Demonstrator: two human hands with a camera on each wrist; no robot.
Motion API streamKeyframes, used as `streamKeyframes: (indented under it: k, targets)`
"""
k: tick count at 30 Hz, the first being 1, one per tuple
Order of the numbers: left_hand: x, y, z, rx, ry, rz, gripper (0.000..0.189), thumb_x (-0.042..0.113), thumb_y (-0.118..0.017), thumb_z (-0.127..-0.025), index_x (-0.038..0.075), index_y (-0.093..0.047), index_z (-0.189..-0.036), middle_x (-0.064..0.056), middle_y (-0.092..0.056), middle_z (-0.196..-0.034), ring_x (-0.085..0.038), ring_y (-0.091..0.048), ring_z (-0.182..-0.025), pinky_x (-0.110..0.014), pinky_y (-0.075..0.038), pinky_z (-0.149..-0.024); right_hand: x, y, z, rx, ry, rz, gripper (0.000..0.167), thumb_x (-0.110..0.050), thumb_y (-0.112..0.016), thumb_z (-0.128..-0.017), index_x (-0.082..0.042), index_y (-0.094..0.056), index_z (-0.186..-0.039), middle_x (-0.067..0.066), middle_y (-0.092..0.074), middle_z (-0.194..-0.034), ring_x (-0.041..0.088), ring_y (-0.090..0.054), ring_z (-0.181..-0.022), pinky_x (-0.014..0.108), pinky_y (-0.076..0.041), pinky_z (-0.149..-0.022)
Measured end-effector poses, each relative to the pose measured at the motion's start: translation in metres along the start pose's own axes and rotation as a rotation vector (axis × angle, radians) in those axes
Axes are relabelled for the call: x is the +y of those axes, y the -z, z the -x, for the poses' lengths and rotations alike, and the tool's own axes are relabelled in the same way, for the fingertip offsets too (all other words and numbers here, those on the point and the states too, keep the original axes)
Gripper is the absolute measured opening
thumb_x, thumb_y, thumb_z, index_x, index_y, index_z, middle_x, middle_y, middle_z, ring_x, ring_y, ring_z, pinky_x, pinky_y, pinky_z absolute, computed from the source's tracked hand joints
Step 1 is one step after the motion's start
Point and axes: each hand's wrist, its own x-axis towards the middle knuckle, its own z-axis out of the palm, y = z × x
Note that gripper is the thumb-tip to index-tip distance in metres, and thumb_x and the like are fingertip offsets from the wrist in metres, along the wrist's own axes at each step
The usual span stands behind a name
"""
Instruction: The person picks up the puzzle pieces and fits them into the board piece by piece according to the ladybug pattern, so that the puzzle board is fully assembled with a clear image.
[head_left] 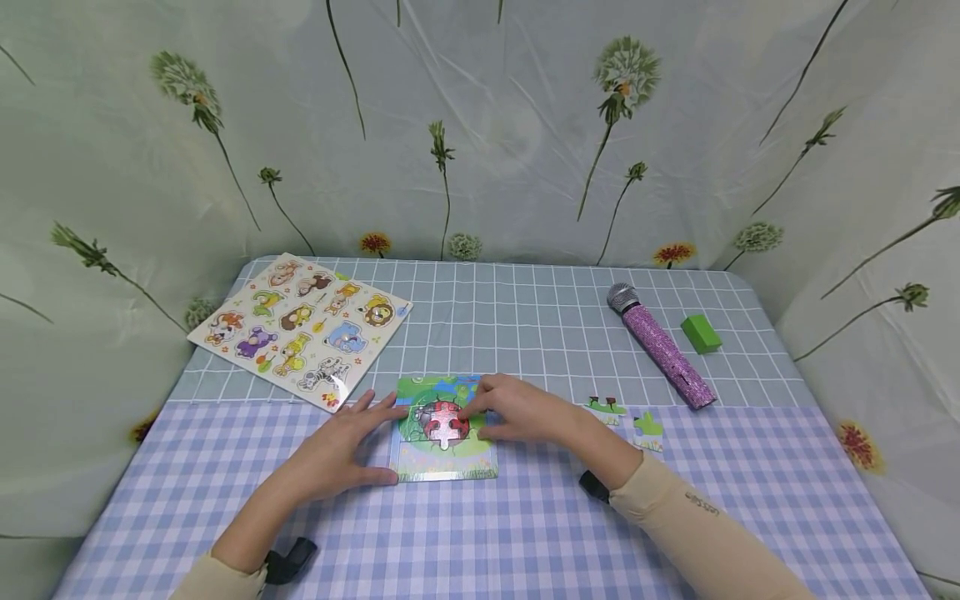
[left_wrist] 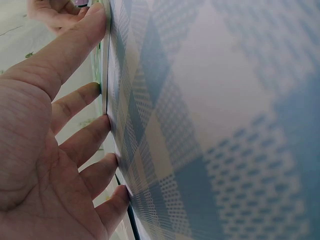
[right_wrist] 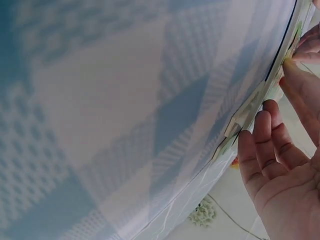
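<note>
A jigsaw puzzle board point(head_left: 447, 467) with a red ladybug picture lies flat before me. My left hand point(head_left: 337, 454) rests along its left edge, fingers spread and thumb point(left_wrist: 82, 32) touching the rim near the lower corner. Over the board's right side, my right hand point(head_left: 521, 410) has bent fingers and pinches a puzzle piece point(right_wrist: 245, 114) that juts out past the edge. The hand covers much of that piece in the head view. A shiny ladybug piece point(head_left: 446, 425) sits in the middle of the board.
Two loose puzzle pieces, one with small trees point(head_left: 604, 407) and one green point(head_left: 648, 427), lie near the right forearm. An animal puzzle board point(head_left: 311, 321) is at back left. A glittery pink microphone point(head_left: 663, 350) and a green block point(head_left: 701, 333) lie at back right.
</note>
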Motion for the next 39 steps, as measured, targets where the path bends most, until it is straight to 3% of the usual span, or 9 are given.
streamKeyframes:
  k: [7, 13, 19, 30, 39]
  targets:
    - [0.000, 0.000, 0.000, 0.006, -0.011, -0.005, 0.088, 0.046, -0.094, -0.077, 0.026, -0.058, -0.155, -0.010, -0.042, -0.171, -0.052, -0.028, -0.161, -0.080, -0.025, -0.124, -0.002, 0.000, -0.001, 0.004, 0.035, 0.074, 0.033, -0.019, -0.078, -0.099, -0.022, -0.079, -0.132, -0.002, -0.065, -0.102, 0.009, -0.047, -0.084, 0.021, -0.045, -0.077]
    - [-0.001, 0.000, -0.001, 0.006, -0.013, -0.012, 0.088, 0.048, -0.094, -0.077, 0.027, -0.058, -0.155, -0.010, -0.043, -0.171, -0.052, -0.028, -0.161, -0.080, -0.025, -0.124, -0.003, 0.001, 0.000, -0.001, 0.038, 0.115, 0.035, -0.023, -0.078, -0.099, -0.023, -0.078, -0.134, -0.002, -0.065, -0.104, 0.010, -0.050, -0.087, 0.024, -0.048, -0.081]
    - [-0.001, 0.000, -0.001, 0.016, -0.017, -0.018, 0.089, 0.049, -0.094, -0.077, 0.027, -0.058, -0.155, -0.009, -0.043, -0.171, -0.053, -0.029, -0.160, -0.080, -0.026, -0.124, 0.000, 0.008, 0.011, 0.028, -0.038, 0.062, 0.037, -0.023, -0.081, -0.096, -0.020, -0.076, -0.133, 0.001, -0.068, -0.113, 0.016, -0.057, -0.101, 0.033, -0.053, -0.091]
    - [0.001, 0.002, -0.002, 0.002, -0.003, -0.021, 0.088, 0.049, -0.094, -0.077, 0.027, -0.058, -0.154, -0.008, -0.042, -0.172, -0.052, -0.029, -0.161, -0.080, -0.027, -0.123, 0.014, 0.015, 0.038, 0.053, -0.194, 0.054, 0.049, -0.024, -0.090, -0.088, -0.017, -0.076, -0.134, 0.005, -0.069, -0.117, 0.019, -0.061, -0.103, 0.039, -0.057, -0.092]
    - [-0.001, 0.000, -0.002, -0.009, 0.013, -0.010, 0.089, 0.049, -0.094, -0.077, 0.028, -0.058, -0.155, -0.009, -0.041, -0.172, -0.052, -0.027, -0.161, -0.080, -0.026, -0.124, 0.018, 0.013, 0.047, 0.062, -0.217, 0.056, 0.052, -0.022, -0.093, -0.084, -0.014, -0.076, -0.133, 0.005, -0.069, -0.112, 0.017, -0.060, -0.099, 0.036, -0.057, -0.089]
